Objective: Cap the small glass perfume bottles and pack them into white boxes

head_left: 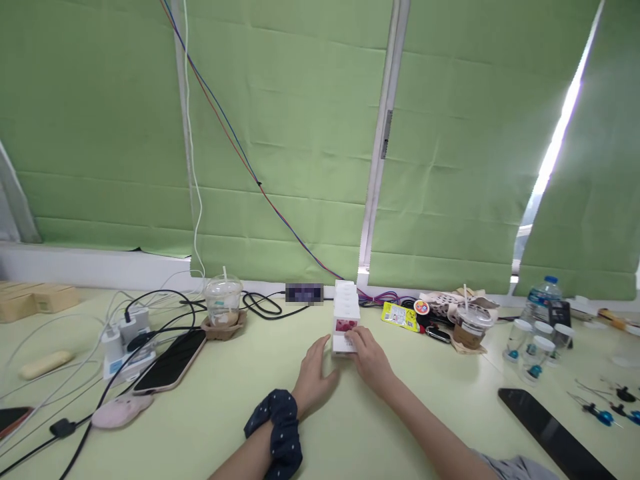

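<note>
A row of small white boxes [346, 308] runs away from me across the middle of the table. The nearest white box [344, 343] lies at its front end, below a dark red picture panel. My right hand [373, 363] has its fingers closed over the right side of this nearest box; its thumb is hidden. On the other side, my left hand [315, 379] is open, its fingertips close to the box's left edge and its thumb apart. Whether the left fingertips touch the box, I cannot tell. A dark dotted scrunchie [280, 433] circles my left wrist.
On the left are a phone [173, 360], a power strip [131, 360] with tangled cables and a plastic cup [223, 303]. To the right stand another cup [470, 325], several small jars [537, 360] and a water bottle [544, 297]. A black slab [550, 427] lies front right.
</note>
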The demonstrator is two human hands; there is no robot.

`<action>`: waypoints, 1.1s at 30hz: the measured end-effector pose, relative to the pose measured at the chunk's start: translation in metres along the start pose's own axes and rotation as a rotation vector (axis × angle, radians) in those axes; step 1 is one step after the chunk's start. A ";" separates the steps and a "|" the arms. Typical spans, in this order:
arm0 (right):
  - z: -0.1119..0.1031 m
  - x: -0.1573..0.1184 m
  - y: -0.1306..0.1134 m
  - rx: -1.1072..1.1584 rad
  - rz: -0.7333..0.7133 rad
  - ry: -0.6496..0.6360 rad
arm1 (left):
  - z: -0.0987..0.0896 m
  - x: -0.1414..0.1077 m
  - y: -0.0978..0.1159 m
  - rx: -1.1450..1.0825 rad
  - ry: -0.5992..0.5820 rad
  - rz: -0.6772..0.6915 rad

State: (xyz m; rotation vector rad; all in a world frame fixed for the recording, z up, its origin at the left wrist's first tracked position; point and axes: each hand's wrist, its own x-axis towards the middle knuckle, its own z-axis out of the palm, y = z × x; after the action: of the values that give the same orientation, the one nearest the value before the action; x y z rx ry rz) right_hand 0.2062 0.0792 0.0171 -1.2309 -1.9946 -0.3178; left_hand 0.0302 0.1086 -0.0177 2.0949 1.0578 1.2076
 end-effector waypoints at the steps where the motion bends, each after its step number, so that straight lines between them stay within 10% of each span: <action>1: -0.004 -0.001 0.001 0.013 -0.016 -0.007 | 0.001 0.002 0.001 -0.019 -0.010 0.011; 14: -0.040 -0.025 0.014 0.745 0.121 -0.181 | -0.016 0.015 0.003 -0.320 -0.620 0.005; 24: -0.031 -0.037 0.017 1.481 0.764 -0.266 | -0.011 0.003 0.022 -0.266 -0.298 -0.028; 33: -0.034 -0.037 0.020 1.703 0.951 -0.271 | -0.010 -0.010 0.040 -0.295 -0.066 -0.015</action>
State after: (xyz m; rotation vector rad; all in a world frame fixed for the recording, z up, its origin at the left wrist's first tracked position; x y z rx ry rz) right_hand 0.2478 0.0459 0.0105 -0.7735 -0.8911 1.6830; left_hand 0.0335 0.0779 0.0118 1.8824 0.8092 1.1984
